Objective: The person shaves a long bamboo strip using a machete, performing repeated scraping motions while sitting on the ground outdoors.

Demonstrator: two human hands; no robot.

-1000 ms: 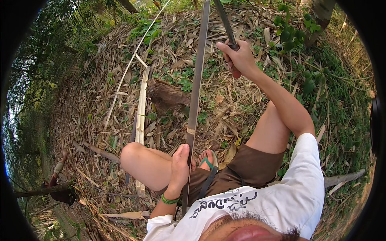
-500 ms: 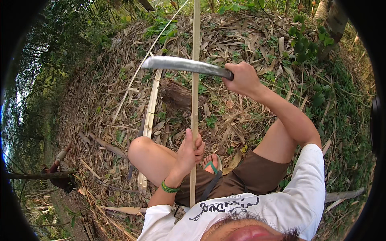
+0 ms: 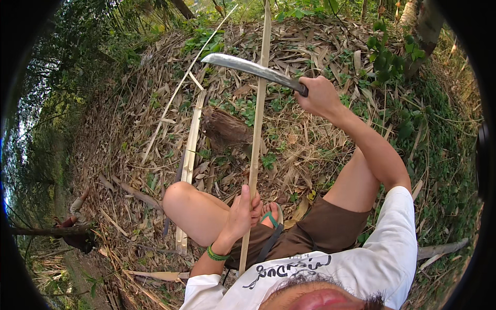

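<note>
The right hand (image 3: 316, 95) is closed tight around the dark handle of a curved machete (image 3: 248, 66), whose blade is raised to the far left across a long split bamboo strip (image 3: 257, 139); the left hand (image 3: 242, 213) grips this strip low down, near the bent knee and the foot in a green sandal (image 3: 270, 216). If the blade comes down and slides along the smooth strip, I think it could reach the left fingers or the bare knee, because both are close to its path. No container is visible, only more bamboo strips (image 3: 189, 155) on the dry leaf litter (image 3: 320, 46) at the left.

Bamboo strip (image 3: 257, 129) top cut off by frame edge; knife handle hidden in right hand (image 3: 319, 95) grip.
</note>
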